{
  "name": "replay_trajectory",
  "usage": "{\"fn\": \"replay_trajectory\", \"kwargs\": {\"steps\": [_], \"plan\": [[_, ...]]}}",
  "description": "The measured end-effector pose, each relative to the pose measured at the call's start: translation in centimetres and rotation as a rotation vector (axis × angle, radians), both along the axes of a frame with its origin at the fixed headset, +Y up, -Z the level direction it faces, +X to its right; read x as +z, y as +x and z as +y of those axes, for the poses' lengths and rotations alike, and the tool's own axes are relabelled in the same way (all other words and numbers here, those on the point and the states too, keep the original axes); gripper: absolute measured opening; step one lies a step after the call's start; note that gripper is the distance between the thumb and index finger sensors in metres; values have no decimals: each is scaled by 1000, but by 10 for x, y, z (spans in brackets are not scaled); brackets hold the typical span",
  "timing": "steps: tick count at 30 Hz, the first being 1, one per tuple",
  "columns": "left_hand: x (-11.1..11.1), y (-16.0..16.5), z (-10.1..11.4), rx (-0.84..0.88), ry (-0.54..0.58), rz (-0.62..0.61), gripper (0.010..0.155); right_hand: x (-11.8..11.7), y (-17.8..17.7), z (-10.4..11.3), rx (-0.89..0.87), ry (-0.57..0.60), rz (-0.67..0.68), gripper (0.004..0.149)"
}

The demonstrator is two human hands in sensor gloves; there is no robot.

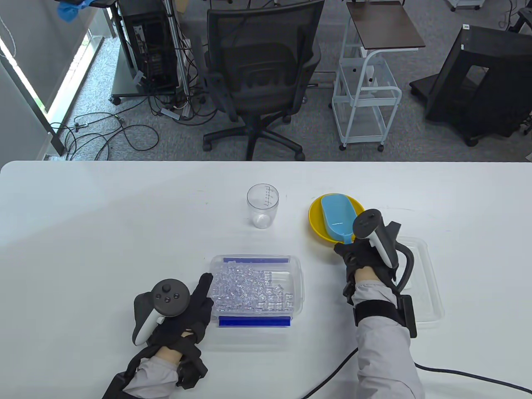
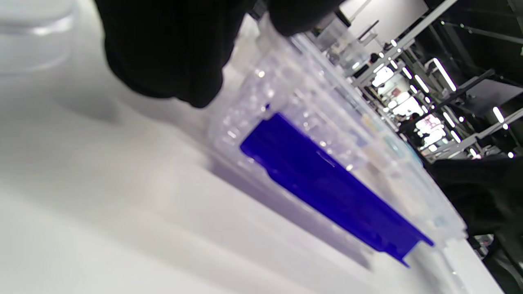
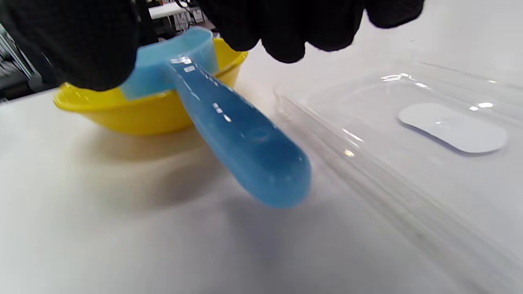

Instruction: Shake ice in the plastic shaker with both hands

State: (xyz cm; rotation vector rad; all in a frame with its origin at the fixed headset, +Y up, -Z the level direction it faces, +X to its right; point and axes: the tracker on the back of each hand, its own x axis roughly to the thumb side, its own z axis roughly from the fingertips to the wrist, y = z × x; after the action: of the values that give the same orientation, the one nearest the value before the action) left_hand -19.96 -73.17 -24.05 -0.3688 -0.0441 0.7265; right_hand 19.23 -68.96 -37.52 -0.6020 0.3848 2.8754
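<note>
White table [image 1: 104, 216] fills the lower half of table view. On it, largest item is a clear lid [image 1: 424, 282] lying flat at right, partly under the R wrist; in R wrist view it shows a white oval label. Next, clear ice container [image 1: 257, 286] w/ blue side clips, near front centre, packed w/ ice cubes [image 1: 249, 291]. L hand [image 1: 183, 311] lies just beside its left end, fingers stretched out flat and released, fingertips [image 1: 206, 279] touching the container's left rim; L wrist view shows fingers at the container's edge, not wrapped round it. R hand [image 1: 365, 257] is at the near edge of the yellow bowl [image 1: 316, 216], right of centre. Blue scoop [image 1: 336, 216] sits in the bowl, handle sticking out over the rim toward the person. R wrist view: fingers [image 3: 286, 24] curled over and either side of the handle near the bowl rim; can't tell if they actually grip it, handle end hangs free above the table. Plastic shaker cup [image 1: 262, 205], clear w/ measure marks, stands upright at table centre, behind the ice container and left of the bowl, apart from both hands
</note>
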Motion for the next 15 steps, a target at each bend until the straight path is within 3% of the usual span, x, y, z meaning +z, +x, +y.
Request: {"fn": "replay_trajectory", "kwargs": {"steps": [8, 15], "plan": [[-2, -3, -3, 39, -24, -2, 57, -10, -19, -20, 188, -71, -10, 66], [-2, -2, -4, 31, -16, -10, 57, -4, -12, 3, 146, 27, -26, 56]]}}
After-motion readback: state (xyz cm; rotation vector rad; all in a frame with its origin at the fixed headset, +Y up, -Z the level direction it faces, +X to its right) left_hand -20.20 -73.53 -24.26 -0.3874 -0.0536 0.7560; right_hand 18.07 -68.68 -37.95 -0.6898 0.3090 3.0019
